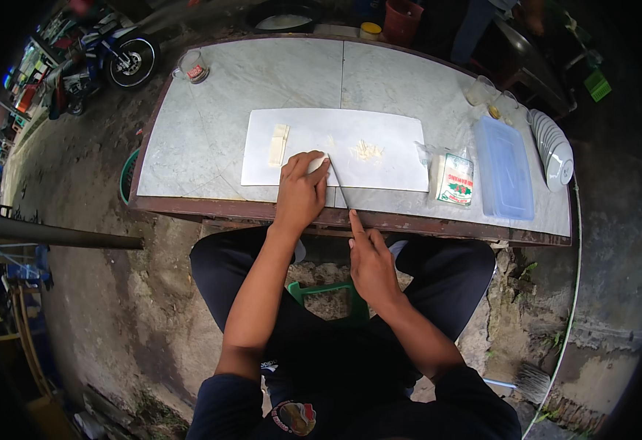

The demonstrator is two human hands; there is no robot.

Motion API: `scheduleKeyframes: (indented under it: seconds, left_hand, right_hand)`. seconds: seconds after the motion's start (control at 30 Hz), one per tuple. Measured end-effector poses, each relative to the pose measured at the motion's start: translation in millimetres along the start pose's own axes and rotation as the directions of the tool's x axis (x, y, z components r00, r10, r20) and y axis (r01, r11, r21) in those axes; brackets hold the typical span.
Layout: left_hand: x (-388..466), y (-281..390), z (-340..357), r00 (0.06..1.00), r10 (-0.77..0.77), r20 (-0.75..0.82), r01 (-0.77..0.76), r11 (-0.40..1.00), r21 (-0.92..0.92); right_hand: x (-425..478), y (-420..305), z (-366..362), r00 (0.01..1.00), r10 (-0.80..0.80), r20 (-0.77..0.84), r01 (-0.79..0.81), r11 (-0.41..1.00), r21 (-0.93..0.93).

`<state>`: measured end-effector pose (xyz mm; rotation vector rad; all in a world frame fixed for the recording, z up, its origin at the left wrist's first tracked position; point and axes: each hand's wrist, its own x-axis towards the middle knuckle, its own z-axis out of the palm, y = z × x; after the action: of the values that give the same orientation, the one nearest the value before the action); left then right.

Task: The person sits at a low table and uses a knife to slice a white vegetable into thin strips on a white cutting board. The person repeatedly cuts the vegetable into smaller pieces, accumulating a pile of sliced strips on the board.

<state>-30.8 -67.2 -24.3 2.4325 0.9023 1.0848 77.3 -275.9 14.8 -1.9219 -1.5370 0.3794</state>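
Note:
A white cutting board (376,170) lies on the light tiled table (205,137). My left hand (303,187) presses a pale white piece of food (317,163) onto the board, its fingers partly hiding it. My right hand (369,250) holds a knife (339,182) from the near side, forefinger stretched along it; the blade points away, its tip beside the pale piece. The handle is hidden in the hand. Flat pale strips (279,144) lie on the board to the left. A small heap of thin pale shreds (367,150) is at the right, with a few bits between.
Right of the board are a printed plastic packet (455,180), a blue translucent container (505,168), a row of white bowls (552,148) and glass mugs (481,91). Another glass mug (193,67) stands far left. A person's leg (475,30) shows behind the table.

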Motion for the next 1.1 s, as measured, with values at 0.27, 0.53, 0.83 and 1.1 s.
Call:
scheduleKeyframes:
  seconds: [0.27, 0.53, 0.83, 1.1]
  left_hand:
    - [-1, -1, 0, 1.000, 0.010, -0.015, -0.010, 1.000, -0.014]
    - [-1, -3, 1, 0.999, 0.005, -0.045, -0.006, 1.000, -0.031]
    - [0, -2, 1, 0.999, -0.013, -0.033, 0.011, 0.998, -0.059]
    - [-1, -5, 0, 0.998, -0.034, -0.049, 0.030, 0.996, -0.082]
  right_hand:
    - [8, 13, 1, 0.996, -0.012, -0.090, 0.008, 0.999, -0.045]
    - [13, 19, -5, 0.994, 0.013, -0.109, -0.017, 0.999, -0.040]
    - [13, 13, 4, 0.992, -0.046, -0.114, 0.050, 0.998, 0.037]
    - [17, 2, 8, 0.999, -0.003, -0.042, 0.007, 0.995, 0.097]
